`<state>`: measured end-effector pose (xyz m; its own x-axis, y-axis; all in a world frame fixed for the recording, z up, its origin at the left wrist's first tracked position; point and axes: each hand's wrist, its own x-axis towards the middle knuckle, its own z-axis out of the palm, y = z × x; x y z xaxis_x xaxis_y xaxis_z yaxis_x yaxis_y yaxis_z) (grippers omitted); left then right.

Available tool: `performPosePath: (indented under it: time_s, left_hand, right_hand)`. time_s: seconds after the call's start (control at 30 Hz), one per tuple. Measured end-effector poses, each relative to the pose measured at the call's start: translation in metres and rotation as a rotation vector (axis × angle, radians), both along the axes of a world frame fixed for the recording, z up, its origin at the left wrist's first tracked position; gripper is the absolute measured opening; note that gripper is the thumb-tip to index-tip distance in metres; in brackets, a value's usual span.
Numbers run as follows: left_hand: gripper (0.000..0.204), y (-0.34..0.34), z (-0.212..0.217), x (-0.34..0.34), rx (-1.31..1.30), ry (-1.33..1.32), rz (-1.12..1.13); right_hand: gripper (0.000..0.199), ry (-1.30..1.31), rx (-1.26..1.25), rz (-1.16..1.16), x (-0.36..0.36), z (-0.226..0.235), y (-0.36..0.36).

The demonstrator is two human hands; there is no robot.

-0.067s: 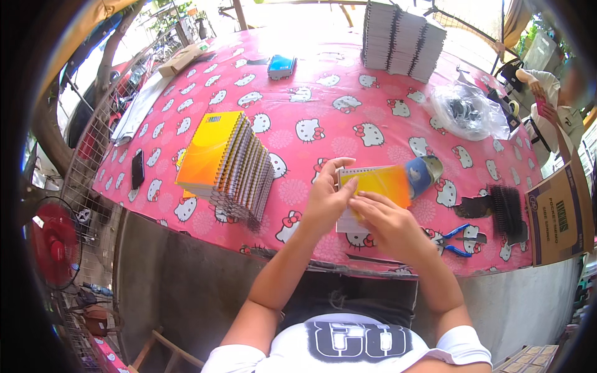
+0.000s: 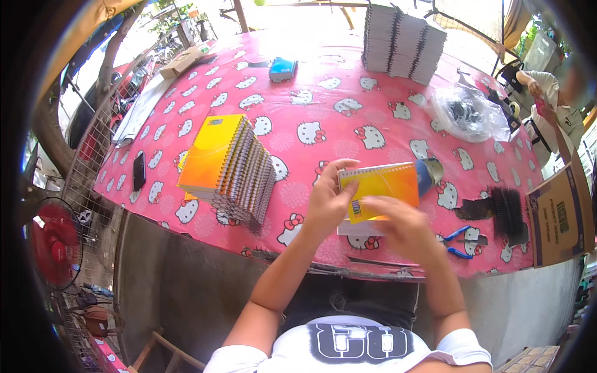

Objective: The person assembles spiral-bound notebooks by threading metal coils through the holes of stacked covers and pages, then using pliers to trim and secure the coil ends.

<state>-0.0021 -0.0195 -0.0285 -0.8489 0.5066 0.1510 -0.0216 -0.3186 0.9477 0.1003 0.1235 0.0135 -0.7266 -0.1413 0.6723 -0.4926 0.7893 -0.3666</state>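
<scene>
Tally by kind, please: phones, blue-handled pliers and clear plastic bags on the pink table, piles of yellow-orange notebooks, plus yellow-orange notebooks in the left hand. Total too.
Phone: 1
Blue-handled pliers: 1
Clear plastic bag: 1
Pile of yellow-orange notebooks: 1
Notebook in the left hand: 1
Total: 5

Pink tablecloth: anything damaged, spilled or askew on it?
Yes: left of the black bundle, a ragged dark patch breaks the print of the pink tablecloth, probably a tear. Its front edge looks ragged too.

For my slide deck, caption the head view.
Left hand holding a yellow-orange notebook, blurred right hand beside it, over a pink tablecloth; notebook stack at left.
</scene>
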Motion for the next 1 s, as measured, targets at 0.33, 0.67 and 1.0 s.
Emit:
performPosePath:
  time_s: [0.33, 0.67, 1.0]
  left_hand:
    - [0.042, 0.01, -0.012, 0.019, -0.256, 0.712, 0.323]
    - [0.035, 0.032, 0.036, 0.044, -0.728, 1.065, 0.419]
    - [0.017, 0.044, 0.026, 0.035, -0.705, 1.044, 0.446]
  right_hand:
    - [0.032, -0.281, -0.752, -0.002, -0.01, -0.073, 0.049]
    - [0.034, -0.33, -0.891, -0.02, -0.004, -0.072, 0.027]
    - [0.025, -0.537, 0.057, -1.382, 0.096, -0.076, 0.305]
